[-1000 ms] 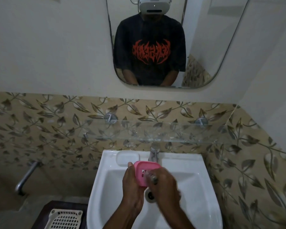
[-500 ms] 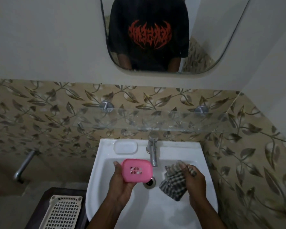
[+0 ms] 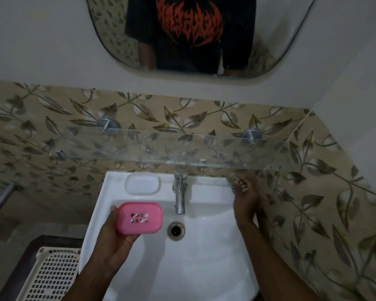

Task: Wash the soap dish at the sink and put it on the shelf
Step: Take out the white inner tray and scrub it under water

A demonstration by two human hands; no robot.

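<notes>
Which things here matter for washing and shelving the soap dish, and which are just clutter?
In the job: pink soap dish, held in the left hand; sink; tap; glass shelf above it.
Just lying about: mirror; white slotted basket; metal pipe on the left wall.

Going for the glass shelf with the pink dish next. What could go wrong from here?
The pink soap dish sits in the left hand, gripped only from below and at one end; it could slip into the sink.
The glass shelf overhangs the tap, so a straight lift may knock its front edge.
The right hand is blurred beneath the shelf's right end and could bump it.
</notes>
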